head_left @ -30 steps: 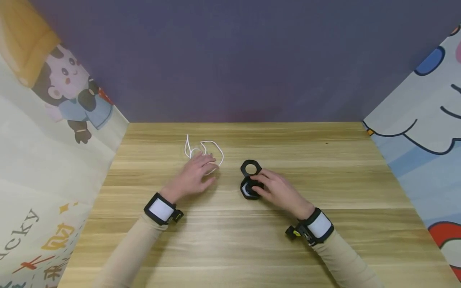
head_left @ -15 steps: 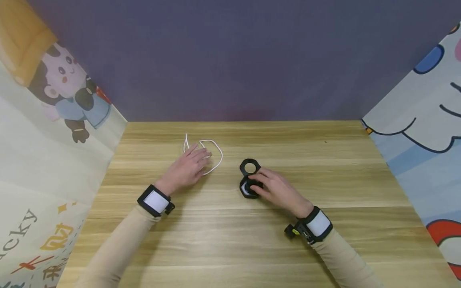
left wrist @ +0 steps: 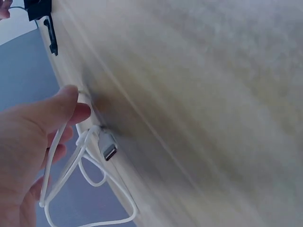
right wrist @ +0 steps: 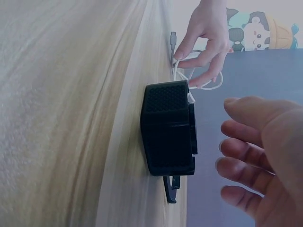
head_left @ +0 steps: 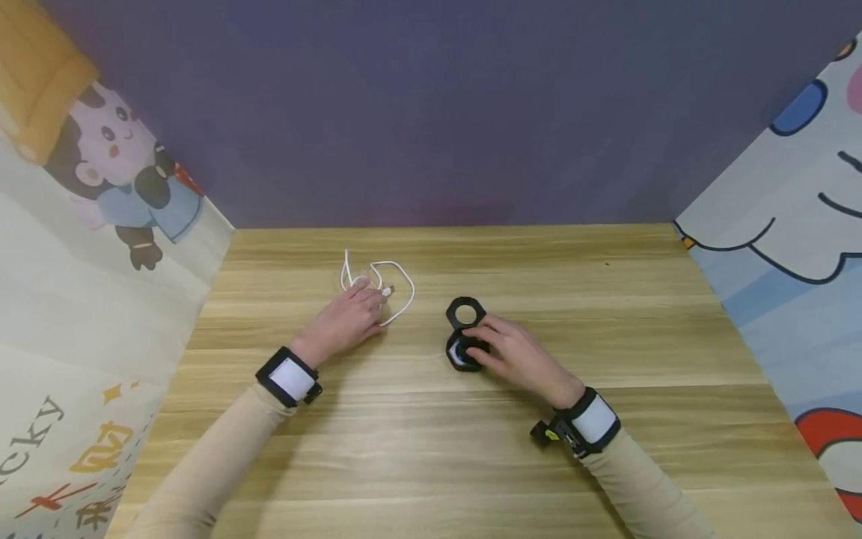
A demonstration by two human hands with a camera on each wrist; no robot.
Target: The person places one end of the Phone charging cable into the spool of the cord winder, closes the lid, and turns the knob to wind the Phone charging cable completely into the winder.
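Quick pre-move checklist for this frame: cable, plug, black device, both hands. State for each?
1. Left hand pinches the thin white cable: ok, fingers curl round it in the left wrist view.
2. Metal plug end free and visible: ok, it sticks out past the fingertips.
3. Cable free of knots: cannot tell, loops overlap beside the hand.
4. Small black device with a ring lid flat on the wooden table: ok.
5. Right hand grips the device: not ok, fingers hang apart from it in the right wrist view.
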